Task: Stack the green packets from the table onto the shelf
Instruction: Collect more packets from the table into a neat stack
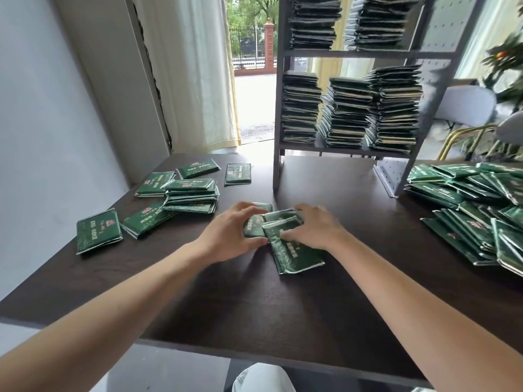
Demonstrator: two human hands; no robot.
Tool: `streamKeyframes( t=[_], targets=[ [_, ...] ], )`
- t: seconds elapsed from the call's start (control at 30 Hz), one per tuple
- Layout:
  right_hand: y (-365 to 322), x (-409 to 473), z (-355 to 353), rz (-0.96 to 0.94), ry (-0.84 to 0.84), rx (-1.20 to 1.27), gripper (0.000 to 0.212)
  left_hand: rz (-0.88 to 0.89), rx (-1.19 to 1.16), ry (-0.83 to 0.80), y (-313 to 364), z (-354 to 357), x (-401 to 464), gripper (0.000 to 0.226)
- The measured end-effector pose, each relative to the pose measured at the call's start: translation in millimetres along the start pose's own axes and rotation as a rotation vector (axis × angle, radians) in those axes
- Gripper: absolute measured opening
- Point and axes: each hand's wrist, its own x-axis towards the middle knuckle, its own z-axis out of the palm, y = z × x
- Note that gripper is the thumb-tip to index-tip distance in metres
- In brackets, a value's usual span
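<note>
From the head camera, we see both our hands together on a small bunch of green packets (pixel 283 239) in the middle of the dark desk (pixel 254 301). Our left hand (pixel 229 232) curls round the left side of the bunch. Our right hand (pixel 314 227) lies on top of it, fingers bent over the packets. One packet sticks out toward us, under the right hand.

To the left of our hands, more packets lie spread about, with a short pile (pixel 191 196) among them and one lone packet (pixel 98 231) nearest the desk edge. To the right of our hands is a big messy heap (pixel 478 210).

Past our hands stands the grey shelf (pixel 365 53), with tall stacks (pixel 351 111) of packets on it.

The packets have pale writing and a little picture on them, but it is too small for us to read.
</note>
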Motion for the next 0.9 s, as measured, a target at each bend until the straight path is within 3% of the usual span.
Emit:
streamKeyframes(
  t=[0.13, 0.27, 0.47, 0.77, 0.9],
  targets=[
    [6.9, -3.1, -11.5, 0.136, -0.028, 0.207, 0.089, -0.042, -0.105, 0.026, 13.1, 5.9, 8.0, 0.063],
    [16.8, -2.0, -16.6, 0.206, -0.024, 0.453, 0.044, -0.181, -0.278, 0.018, 26.0, 5.4, 16.4, 0.073],
    [29.0, -1.4, -18.1, 0.218, 0.067, 0.643, 0.032, -0.44, -0.382, 0.027, 37.7, 3.5, 32.4, 0.067],
    [32.3, -3.9, -14.9, 0.245, 0.083, 0.856, 0.061, -0.555, -0.531, -0.049, 57.7, 5.9, 33.8, 0.08],
    [29.9, -8.1, -14.8, 0.243, 0.086, 0.861, 0.065, -0.596, -0.588, -0.138, 69.0, 7.4, 31.8, 0.069]
  ],
)
